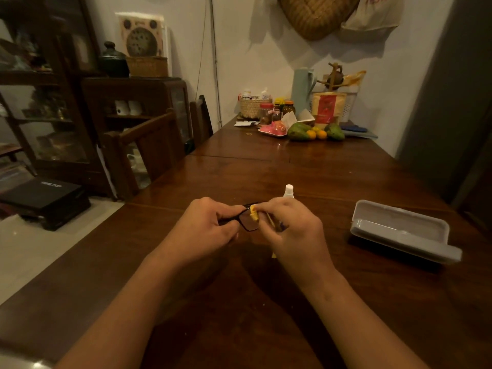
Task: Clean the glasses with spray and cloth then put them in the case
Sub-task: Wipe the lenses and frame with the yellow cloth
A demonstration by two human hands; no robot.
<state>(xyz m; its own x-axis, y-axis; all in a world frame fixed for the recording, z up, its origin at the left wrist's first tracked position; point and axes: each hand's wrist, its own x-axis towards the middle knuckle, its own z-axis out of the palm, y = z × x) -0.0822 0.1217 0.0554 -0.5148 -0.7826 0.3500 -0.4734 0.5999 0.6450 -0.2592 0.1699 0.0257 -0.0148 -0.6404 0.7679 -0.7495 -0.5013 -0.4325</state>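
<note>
Black-framed glasses (246, 221) are held above the dark wooden table (266, 302), just in front of me. My left hand (206, 226) grips their left side, fingers curled round the frame. My right hand (294, 230) pinches a yellow cloth (254, 213) against the upper edge of a lens; most of the cloth is hidden in the hand. A small spray bottle with a white cap (288, 190) stands just behind my right hand. A grey glasses case (400, 230) lies open to the right.
At the table's far end stand jars, a woven basket (251, 107), a red-and-yellow packet and fruit (311, 133). Wooden chairs (149, 147) line the left side, with dark cabinets behind them. A grey wall or door closes the right side.
</note>
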